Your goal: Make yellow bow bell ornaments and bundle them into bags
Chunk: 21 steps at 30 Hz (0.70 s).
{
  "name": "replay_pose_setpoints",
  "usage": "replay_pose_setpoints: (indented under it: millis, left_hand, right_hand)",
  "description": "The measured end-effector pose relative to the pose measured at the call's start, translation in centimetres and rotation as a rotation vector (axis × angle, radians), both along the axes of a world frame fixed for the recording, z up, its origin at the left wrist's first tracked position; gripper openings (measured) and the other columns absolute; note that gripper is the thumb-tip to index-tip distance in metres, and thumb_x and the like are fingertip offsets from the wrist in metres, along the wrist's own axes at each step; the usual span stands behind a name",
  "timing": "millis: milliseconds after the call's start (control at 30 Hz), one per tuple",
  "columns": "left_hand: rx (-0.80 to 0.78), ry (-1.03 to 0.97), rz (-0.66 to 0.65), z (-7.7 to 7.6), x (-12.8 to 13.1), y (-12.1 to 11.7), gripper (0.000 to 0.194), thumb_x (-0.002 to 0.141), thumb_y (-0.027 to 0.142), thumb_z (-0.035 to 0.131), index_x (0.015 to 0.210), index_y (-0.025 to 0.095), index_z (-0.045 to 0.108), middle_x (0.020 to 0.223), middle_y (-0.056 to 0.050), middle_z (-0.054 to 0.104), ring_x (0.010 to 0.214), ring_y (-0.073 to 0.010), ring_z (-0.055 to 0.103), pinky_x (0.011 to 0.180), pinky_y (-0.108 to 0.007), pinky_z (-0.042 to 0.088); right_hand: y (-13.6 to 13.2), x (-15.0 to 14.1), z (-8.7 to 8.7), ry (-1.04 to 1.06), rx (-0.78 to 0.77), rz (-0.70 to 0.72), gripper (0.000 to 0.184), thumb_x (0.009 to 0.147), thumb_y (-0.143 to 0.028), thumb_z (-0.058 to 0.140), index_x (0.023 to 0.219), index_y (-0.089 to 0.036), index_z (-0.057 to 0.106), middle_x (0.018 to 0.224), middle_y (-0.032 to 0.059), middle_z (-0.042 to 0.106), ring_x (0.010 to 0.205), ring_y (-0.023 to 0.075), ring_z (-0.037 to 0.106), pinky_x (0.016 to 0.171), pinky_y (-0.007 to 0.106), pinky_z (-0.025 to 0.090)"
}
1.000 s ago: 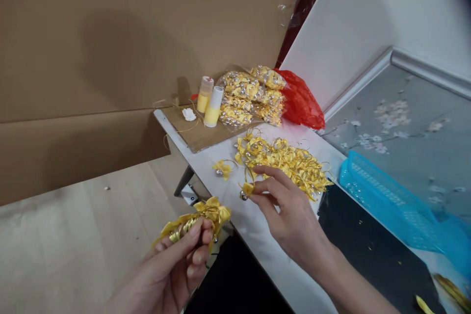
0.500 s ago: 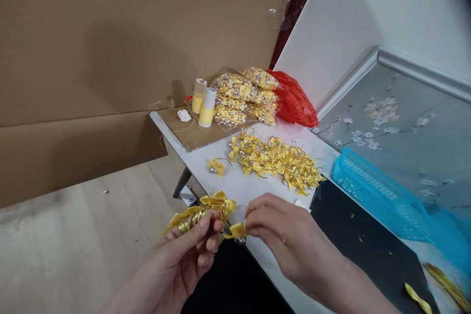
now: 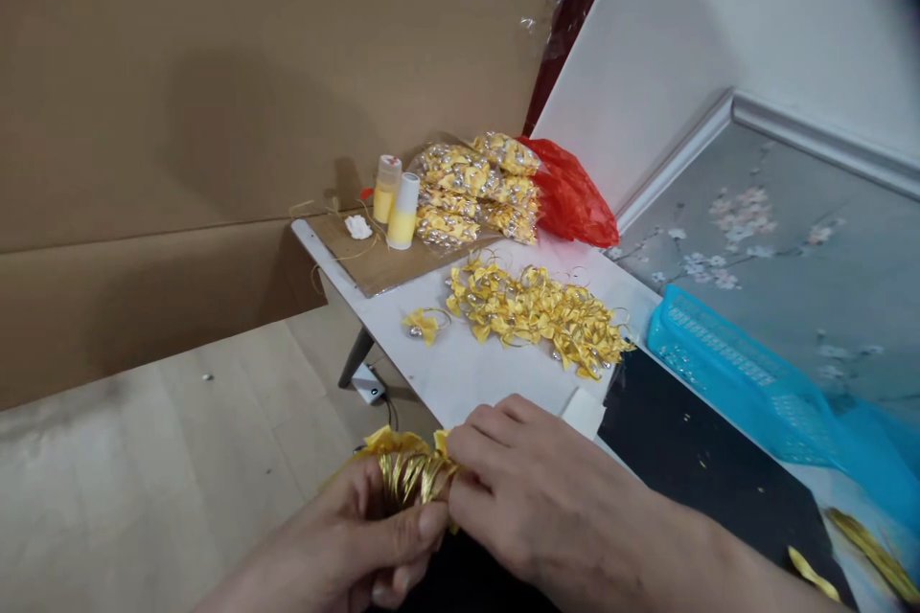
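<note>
My left hand (image 3: 352,532) is closed round a bunch of yellow ribbon bows (image 3: 406,471) on gold cord loops, stacked side by side in front of me. At the right end of that bunch, my right hand (image 3: 536,488) has its fingers bent in and touching it. A yellow bow (image 3: 441,441) shows at those fingertips; its bell and the grip itself are mostly hidden. Beyond the hands, a pile of yellow bows with silver bells (image 3: 536,311) lies on the white table (image 3: 438,369). One separate bow with a bell (image 3: 423,324) lies left of the pile.
Clear bags of bows and bells (image 3: 467,182) stand at the back beside a red plastic bag (image 3: 571,196) and two yellow-and-white tubes (image 3: 402,213). A blue basket (image 3: 747,383) sits at the right by a black mat (image 3: 697,441). Cardboard (image 3: 251,96) rises behind.
My right hand has carried a single bow with a bell from beside the pile down and left to the bunch. My left hand has turned, bringing the gold loops into clearer view.
</note>
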State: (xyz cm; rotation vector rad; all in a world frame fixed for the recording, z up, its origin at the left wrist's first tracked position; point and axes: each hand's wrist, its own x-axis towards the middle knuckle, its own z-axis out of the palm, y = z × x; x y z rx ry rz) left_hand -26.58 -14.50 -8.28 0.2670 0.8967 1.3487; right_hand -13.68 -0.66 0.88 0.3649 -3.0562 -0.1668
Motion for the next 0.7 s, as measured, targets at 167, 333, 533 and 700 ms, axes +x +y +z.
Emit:
replay_pose_setpoints:
  millis: [167, 333, 533, 700]
  left_hand:
    - [-0.155, -0.214, 0.181, 0.1, -0.8, 0.0, 0.008, 0.071, 0.015, 0.082, 0.072, 0.014, 0.074, 0.066, 0.0, 0.064, 0.051, -0.0041, 0.052, 0.047, -0.011, 0.045]
    - [-0.239, -0.241, 0.422, 0.3, -2.3, 0.0, 0.01, 0.075, -0.001, 0.072, 0.077, 0.008, 0.077, 0.074, -0.008, 0.068, 0.059, -0.0106, 0.064, 0.055, -0.018, 0.057]
    - [-0.229, -0.223, 0.489, 0.7, -3.3, -0.1, 0.015, 0.082, 0.001, 0.064, 0.078, 0.006, 0.077, 0.077, -0.011, 0.069, 0.061, -0.0123, 0.066, 0.057, -0.02, 0.06]
    - [-0.152, -0.238, 0.425, 0.5, -3.8, -0.3, 0.007, 0.08, 0.006, 0.07, 0.079, 0.009, 0.077, 0.076, -0.007, 0.066, 0.059, -0.0098, 0.062, 0.055, -0.019, 0.058]
  right_hand:
    - [3.2, -2.4, -0.9, 0.011, -0.284, -0.17, 0.014, 0.091, -0.013, 0.062, 0.098, -0.024, 0.067, 0.107, 0.0002, 0.066, 0.09, 0.0133, 0.061, 0.074, 0.026, 0.046]
    - [6.0, -6.9, -3.3, 0.177, -0.168, -0.572, 0.018, 0.093, -0.011, 0.056, 0.104, -0.018, 0.069, 0.1, 0.0079, 0.068, 0.089, 0.0197, 0.062, 0.077, 0.032, 0.043]
    - [5.8, -9.0, -4.8, 0.186, -0.09, -0.483, 0.02, 0.091, -0.007, 0.056, 0.083, -0.018, 0.071, 0.085, 0.0047, 0.066, 0.082, 0.0185, 0.059, 0.079, 0.036, 0.036]
    - [5.1, -5.6, -3.2, 0.236, -0.133, -0.194, 0.029, 0.097, -0.005, 0.041, 0.099, -0.017, 0.067, 0.105, 0.0044, 0.067, 0.088, 0.0134, 0.058, 0.08, 0.027, 0.042]
